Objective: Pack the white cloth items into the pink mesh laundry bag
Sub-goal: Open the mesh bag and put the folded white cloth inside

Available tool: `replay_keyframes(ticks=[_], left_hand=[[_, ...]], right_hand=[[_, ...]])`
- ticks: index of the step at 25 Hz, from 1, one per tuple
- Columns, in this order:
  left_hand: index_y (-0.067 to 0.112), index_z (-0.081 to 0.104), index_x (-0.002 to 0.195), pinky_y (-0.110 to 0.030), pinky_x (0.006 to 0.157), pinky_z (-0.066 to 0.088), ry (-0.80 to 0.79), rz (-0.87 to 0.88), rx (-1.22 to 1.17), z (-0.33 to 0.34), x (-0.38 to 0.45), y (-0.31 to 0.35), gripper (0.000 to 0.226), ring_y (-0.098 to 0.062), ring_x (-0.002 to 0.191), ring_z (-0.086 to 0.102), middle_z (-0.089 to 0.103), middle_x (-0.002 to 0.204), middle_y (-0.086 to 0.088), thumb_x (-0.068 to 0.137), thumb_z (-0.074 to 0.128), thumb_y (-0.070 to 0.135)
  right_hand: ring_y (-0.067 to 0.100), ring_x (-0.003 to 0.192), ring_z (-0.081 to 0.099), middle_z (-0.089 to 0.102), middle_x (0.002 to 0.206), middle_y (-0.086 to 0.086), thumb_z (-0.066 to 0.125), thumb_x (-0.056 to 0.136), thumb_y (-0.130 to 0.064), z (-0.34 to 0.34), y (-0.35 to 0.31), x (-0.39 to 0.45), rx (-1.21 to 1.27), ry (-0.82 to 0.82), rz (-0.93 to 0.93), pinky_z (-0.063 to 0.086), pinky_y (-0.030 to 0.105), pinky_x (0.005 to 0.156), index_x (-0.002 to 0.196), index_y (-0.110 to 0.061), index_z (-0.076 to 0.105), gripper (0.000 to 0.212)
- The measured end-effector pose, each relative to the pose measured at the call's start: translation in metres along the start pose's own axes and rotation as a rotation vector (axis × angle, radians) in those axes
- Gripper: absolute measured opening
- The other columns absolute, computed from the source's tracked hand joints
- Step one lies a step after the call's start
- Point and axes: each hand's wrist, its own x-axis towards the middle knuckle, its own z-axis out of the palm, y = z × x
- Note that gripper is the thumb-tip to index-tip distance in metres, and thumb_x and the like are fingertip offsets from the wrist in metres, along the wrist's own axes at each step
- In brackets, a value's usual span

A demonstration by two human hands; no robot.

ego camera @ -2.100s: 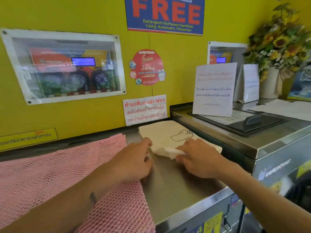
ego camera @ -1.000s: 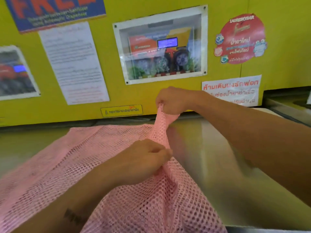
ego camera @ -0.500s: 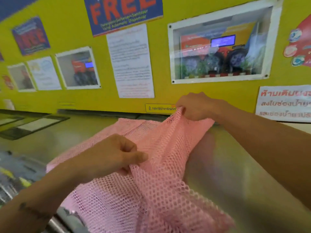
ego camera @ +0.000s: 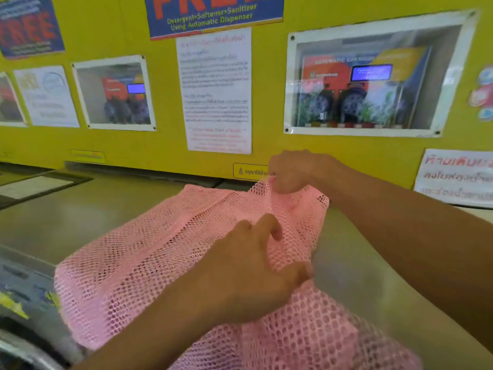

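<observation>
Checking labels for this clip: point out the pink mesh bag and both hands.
pink mesh bag [ego camera: 138, 265], head view, flat left panel of the mesh.
left hand [ego camera: 248, 273], head view, back of hand.
right hand [ego camera: 292, 170], head view, knuckles pinching the bag's edge.

A yellow wall [ego camera: 266, 145] was seen behind a grey metal counter [ego camera: 80, 217]. On the wall, a blue poster [ego camera: 213, 14] with "Detergent+Softener+Sanitizer Using Automatic Dispenser" was fixed, and under it a white paper notice [ego camera: 217, 92] with small text. 2 white-framed windows [ego camera: 370, 78] [ego camera: 114, 93] were set into the wall, each with a blue screen inside. The scene was lit evenly and brightly.
</observation>
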Motion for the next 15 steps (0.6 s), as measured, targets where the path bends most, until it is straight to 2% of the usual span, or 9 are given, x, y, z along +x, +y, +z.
replay_keyframes(ticks=[2,4,6,8,10,12,15], left_hand=[[0.055,0.037,0.121,-0.030,0.076,0.041,-0.063,0.078,0.031,0.009,0.001,0.003,0.041,-0.010,0.089,0.052,0.041,0.101,0.014,0.086,0.058,0.054],[0.051,0.053,0.112,-0.023,0.069,0.037,-0.112,0.123,0.049,0.011,0.002,0.002,0.025,-0.003,0.084,0.050,0.042,0.094,0.017,0.092,0.055,0.038],[0.042,0.066,0.095,-0.023,0.066,0.043,-0.113,0.107,-0.016,0.005,-0.001,-0.002,0.021,-0.003,0.080,0.055,0.052,0.089,0.018,0.093,0.053,0.025],[0.037,0.072,0.083,-0.028,0.062,0.051,-0.111,0.054,-0.119,-0.006,-0.004,-0.006,0.031,-0.005,0.066,0.060,0.064,0.080,0.016,0.093,0.054,0.014],[0.035,0.075,0.078,-0.032,0.057,0.048,-0.098,0.023,-0.138,-0.016,-0.007,-0.010,0.035,-0.013,0.055,0.057,0.070,0.068,0.012,0.091,0.054,0.010],[0.036,0.076,0.075,-0.036,0.060,0.052,-0.070,0.010,-0.098,-0.026,-0.010,-0.013,0.034,-0.025,0.060,0.061,0.073,0.069,0.004,0.084,0.051,0.014],[0.032,0.072,0.065,-0.038,0.066,0.055,0.007,-0.077,0.080,-0.039,-0.011,-0.022,0.039,-0.024,0.066,0.066,0.071,0.070,0.006,0.084,0.049,0.007]], right_hand=[[0.025,0.074,0.052,0.049,0.073,0.001,0.050,0.086,-0.019,0.003,0.013,-0.007,0.036,-0.001,0.012,0.030,0.029,0.054,0.066,-0.016,0.046,0.020],[0.023,0.070,0.053,0.052,0.075,0.003,0.050,0.084,-0.017,0.007,0.025,-0.014,0.053,0.016,0.012,0.028,0.028,0.051,0.068,-0.014,0.049,0.017],[0.022,0.066,0.048,0.050,0.073,0.003,0.050,0.085,-0.017,0.011,0.033,-0.019,0.051,0.053,0.003,0.027,0.029,0.053,0.067,-0.015,0.046,0.018],[0.023,0.069,0.046,0.048,0.073,0.002,0.051,0.087,-0.019,0.014,0.038,-0.022,0.038,0.084,-0.001,0.030,0.034,0.062,0.067,-0.018,0.043,0.022],[0.025,0.074,0.047,0.048,0.074,0.001,0.051,0.088,-0.020,0.017,0.042,-0.023,0.035,0.102,0.001,0.031,0.038,0.070,0.067,-0.019,0.043,0.022],[0.027,0.077,0.050,0.051,0.076,0.002,0.051,0.087,-0.020,0.020,0.042,-0.022,0.048,0.123,-0.017,0.031,0.039,0.071,0.069,-0.018,0.046,0.019],[0.026,0.077,0.050,0.051,0.076,0.002,0.052,0.088,-0.020,0.020,0.039,-0.020,0.048,0.143,-0.046,0.031,0.039,0.072,0.071,-0.018,0.047,0.018]])
